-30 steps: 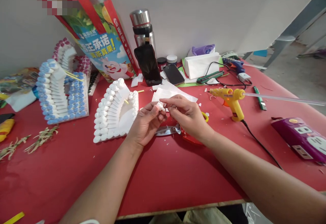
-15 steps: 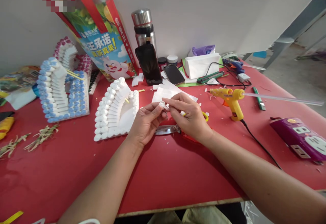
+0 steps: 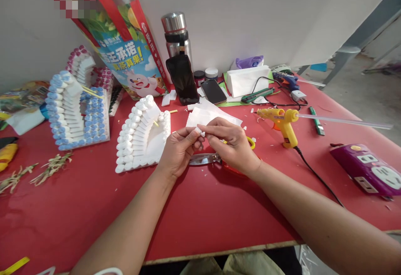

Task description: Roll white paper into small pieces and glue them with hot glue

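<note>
My left hand (image 3: pixel 180 147) pinches a small white piece, perhaps paper or tissue (image 3: pixel 199 131), between thumb and forefinger. Meeting it from the other side, my right hand (image 3: pixel 230 141) has its fingertips closed on the same piece. Both hands are above a pair of scissors (image 3: pixel 205 159) lying on the red table, their handles partly covered by my right hand. White paper (image 3: pixel 200 115) lies just behind my fingers. To the left of my left hand stands a white stepped model (image 3: pixel 138 141) edged with rounded white pieces, with thin yellow sticks in it.
A yellow glue gun (image 3: pixel 283 122) with a clear stick and cord stands at right, near a purple power socket (image 3: pixel 369 168). Behind are a phone (image 3: pixel 182 79), a steel flask (image 3: pixel 175 29), a tissue pack (image 3: pixel 247 81) and a printed bag (image 3: pixel 131 54). A blue-and-white model (image 3: pixel 78 116) stands left.
The white piece has turned slightly between my fingertips, and both hands have shifted a little. The view has moved marginally; the things on the table stay put.
</note>
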A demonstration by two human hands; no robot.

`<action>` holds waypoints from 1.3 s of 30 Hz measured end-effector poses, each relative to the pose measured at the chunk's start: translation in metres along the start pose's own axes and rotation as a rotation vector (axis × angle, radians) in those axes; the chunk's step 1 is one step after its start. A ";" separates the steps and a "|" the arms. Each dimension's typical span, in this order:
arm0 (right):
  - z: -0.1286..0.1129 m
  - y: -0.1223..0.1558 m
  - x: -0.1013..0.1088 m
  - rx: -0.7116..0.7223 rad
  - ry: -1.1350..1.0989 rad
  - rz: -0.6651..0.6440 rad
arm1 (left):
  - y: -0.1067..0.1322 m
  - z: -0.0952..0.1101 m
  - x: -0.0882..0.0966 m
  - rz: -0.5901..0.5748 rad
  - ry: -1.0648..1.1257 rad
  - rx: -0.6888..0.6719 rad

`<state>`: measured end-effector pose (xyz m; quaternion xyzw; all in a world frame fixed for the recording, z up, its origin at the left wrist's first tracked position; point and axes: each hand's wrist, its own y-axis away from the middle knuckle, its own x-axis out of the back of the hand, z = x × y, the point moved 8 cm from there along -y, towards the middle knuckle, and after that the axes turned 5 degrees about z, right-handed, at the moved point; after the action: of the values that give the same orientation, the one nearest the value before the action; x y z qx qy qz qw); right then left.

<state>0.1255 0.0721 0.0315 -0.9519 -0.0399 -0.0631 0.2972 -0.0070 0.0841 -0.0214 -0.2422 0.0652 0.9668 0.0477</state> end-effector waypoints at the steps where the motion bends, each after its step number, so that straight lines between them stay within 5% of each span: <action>1: 0.000 0.000 0.000 0.012 0.010 0.001 | 0.000 0.000 0.000 0.006 -0.001 0.001; 39: -0.003 0.000 0.000 0.143 0.272 -0.051 | 0.003 -0.003 0.000 0.067 -0.126 0.064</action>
<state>0.1254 0.0701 0.0344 -0.9097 -0.0278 -0.1962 0.3650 -0.0065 0.0806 -0.0235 -0.1769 0.1009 0.9787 0.0273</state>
